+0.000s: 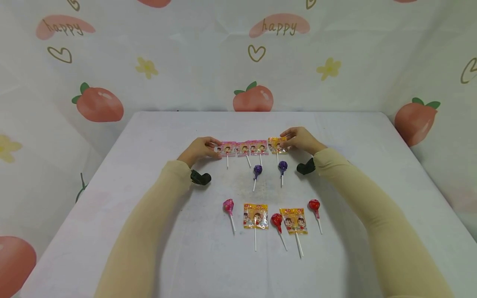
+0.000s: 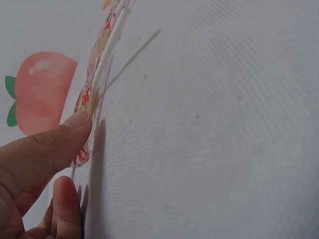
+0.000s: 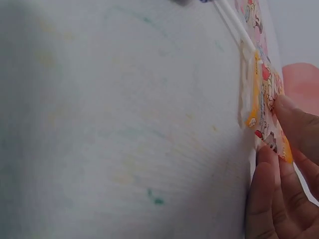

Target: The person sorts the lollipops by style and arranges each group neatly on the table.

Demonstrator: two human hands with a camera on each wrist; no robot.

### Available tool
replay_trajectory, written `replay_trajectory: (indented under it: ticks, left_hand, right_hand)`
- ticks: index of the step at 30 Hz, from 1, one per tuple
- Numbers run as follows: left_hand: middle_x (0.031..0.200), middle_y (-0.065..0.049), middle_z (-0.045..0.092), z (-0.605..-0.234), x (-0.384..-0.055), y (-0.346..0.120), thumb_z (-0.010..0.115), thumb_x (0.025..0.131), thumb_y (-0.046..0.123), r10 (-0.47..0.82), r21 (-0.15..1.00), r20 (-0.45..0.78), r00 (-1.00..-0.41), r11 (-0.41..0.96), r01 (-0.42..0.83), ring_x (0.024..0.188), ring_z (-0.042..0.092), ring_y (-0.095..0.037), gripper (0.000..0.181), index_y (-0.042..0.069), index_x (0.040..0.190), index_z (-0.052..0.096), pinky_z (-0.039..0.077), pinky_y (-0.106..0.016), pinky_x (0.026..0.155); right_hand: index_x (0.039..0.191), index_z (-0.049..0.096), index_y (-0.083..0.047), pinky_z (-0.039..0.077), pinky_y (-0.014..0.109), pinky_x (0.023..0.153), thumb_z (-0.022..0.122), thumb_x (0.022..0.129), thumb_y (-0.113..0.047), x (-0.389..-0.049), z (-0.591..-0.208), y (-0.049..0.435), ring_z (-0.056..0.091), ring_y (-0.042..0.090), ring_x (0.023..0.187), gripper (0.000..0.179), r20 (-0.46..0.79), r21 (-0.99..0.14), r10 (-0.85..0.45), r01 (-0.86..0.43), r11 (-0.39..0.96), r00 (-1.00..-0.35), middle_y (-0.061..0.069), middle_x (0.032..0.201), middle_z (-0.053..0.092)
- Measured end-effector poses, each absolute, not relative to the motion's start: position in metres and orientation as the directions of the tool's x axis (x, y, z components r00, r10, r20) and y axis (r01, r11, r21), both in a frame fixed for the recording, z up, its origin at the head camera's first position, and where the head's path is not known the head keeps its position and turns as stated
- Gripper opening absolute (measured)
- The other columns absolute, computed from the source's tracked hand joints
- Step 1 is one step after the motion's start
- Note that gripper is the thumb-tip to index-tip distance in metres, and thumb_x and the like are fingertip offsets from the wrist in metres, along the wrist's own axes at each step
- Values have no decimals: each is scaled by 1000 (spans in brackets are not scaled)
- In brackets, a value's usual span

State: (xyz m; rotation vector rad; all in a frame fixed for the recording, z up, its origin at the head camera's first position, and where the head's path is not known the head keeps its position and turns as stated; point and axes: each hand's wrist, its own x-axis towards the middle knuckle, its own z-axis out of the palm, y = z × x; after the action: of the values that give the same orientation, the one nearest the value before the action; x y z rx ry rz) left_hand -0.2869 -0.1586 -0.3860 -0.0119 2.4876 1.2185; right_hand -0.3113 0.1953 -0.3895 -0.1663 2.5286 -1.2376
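In the head view a row of flat-wrapped lollipops lies at the back of the table. My left hand pinches the wrapper edge of the leftmost pink lollipop; its thumb lies on the wrapper in the left wrist view. Two more pink-wrapped lollipops, a middle one and a right one, follow beside it. At the row's right end, my right hand holds the corner of a yellow-wrapped lollipop between thumb and fingers. The right wrist view shows that wrapper tilted up from the cloth.
Below the row lie two purple ball lollipops, a left one and a right one. Nearer are a pink ball lollipop, two red ones and two yellow-wrapped ones. A white cloth covers the table.
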Motion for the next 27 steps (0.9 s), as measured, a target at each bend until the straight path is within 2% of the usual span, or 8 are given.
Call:
replay_trajectory:
  ticks: [4, 11, 21, 27]
  left_hand:
    - [117, -10, 49, -386, -286, -158, 81, 78, 11, 154, 766, -330, -931, 620, -169, 104, 44, -22, 52, 12, 126, 61, 34, -37, 95]
    - [123, -12, 50, -386, -286, -159, 80, 79, 12, 158, 753, -330, -931, 638, -158, 113, 44, -26, 52, 13, 127, 60, 33, -42, 102]
    - [122, -12, 51, -383, -285, -158, 79, 79, 12, 159, 744, -333, -930, 650, -155, 112, 45, -26, 53, 13, 128, 60, 33, -41, 101]
    - [121, -12, 50, -381, -284, -158, 79, 79, 12, 162, 743, -332, -929, 652, -152, 111, 44, -25, 52, 13, 128, 60, 33, -40, 99]
  right_hand:
    - [124, 60, 1, 46, 21, 67, 73, 87, -16, -311, -390, 195, 51, 12, 79, 43, -242, -776, -246, 35, 630, -939, 13, 110, 58]
    - [122, 61, 1, 46, 21, 68, 74, 86, -16, -312, -391, 195, 50, 13, 82, 42, -242, -771, -248, 31, 636, -938, 13, 110, 60]
    - [123, 62, -1, 46, 22, 71, 73, 87, -17, -312, -389, 194, 50, 16, 89, 41, -260, -757, -247, 38, 652, -933, 15, 116, 61]
    - [124, 61, 0, 45, 22, 70, 72, 87, -18, -311, -387, 193, 49, 14, 85, 42, -262, -752, -250, 35, 658, -932, 13, 114, 61]
